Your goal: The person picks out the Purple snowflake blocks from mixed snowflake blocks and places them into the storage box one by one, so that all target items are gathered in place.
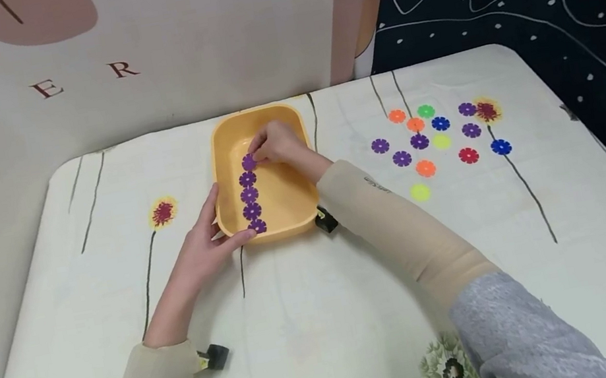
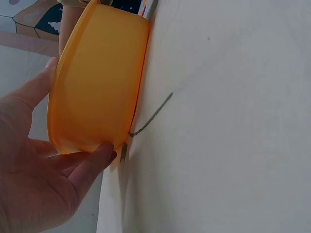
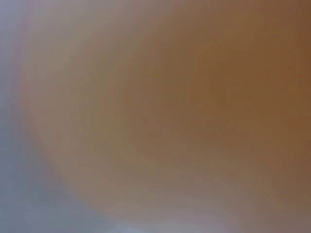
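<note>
A yellow plastic tray (image 1: 297, 225) stands at the back middle of the table; the left wrist view shows the outside of the same tray (image 2: 99, 77). Several purple flower-shaped discs (image 1: 249, 194) form a column along its left side. The left hand (image 1: 201, 249) grips the tray's near left corner, its thumb over the rim; in the left wrist view the left hand (image 2: 53, 170) has fingers against the outer wall. Inside the tray, the right hand (image 1: 279, 145) pinches the topmost purple disc (image 1: 248, 162) at the column's far end. The right wrist view is a blur.
Right of the tray, loose flower discs lie spread on the cloth: purple ones (image 1: 380, 146), orange ones (image 1: 425, 168), blue ones (image 1: 501, 147), yellow ones (image 1: 420, 192), a green one (image 1: 426, 111) and a red one (image 1: 468, 155). The patterned tablecloth (image 1: 301, 323) reaches a wall covering behind.
</note>
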{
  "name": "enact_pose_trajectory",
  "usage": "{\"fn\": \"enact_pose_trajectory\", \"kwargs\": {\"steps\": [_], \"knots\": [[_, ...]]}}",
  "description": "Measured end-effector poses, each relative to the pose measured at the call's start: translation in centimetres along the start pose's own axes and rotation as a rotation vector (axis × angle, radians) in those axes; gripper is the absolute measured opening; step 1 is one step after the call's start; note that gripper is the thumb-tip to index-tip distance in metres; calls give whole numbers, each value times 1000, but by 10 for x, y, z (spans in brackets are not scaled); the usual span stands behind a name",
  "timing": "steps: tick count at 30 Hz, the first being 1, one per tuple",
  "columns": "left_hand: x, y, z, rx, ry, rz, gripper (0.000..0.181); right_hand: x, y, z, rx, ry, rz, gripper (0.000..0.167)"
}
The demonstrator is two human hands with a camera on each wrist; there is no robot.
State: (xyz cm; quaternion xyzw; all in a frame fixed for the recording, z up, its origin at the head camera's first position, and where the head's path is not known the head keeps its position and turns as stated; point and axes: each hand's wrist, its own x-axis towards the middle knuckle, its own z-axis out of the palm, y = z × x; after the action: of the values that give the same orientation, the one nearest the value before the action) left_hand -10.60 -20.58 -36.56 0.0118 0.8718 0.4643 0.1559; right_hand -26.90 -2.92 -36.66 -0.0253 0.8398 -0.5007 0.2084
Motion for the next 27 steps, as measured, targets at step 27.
{"fn": "enact_pose_trajectory", "kwargs": {"steps": [27], "knots": [[0,-1,-1,-15,1,11,103,-6,0,-2,-47,31,-83,19]]}}
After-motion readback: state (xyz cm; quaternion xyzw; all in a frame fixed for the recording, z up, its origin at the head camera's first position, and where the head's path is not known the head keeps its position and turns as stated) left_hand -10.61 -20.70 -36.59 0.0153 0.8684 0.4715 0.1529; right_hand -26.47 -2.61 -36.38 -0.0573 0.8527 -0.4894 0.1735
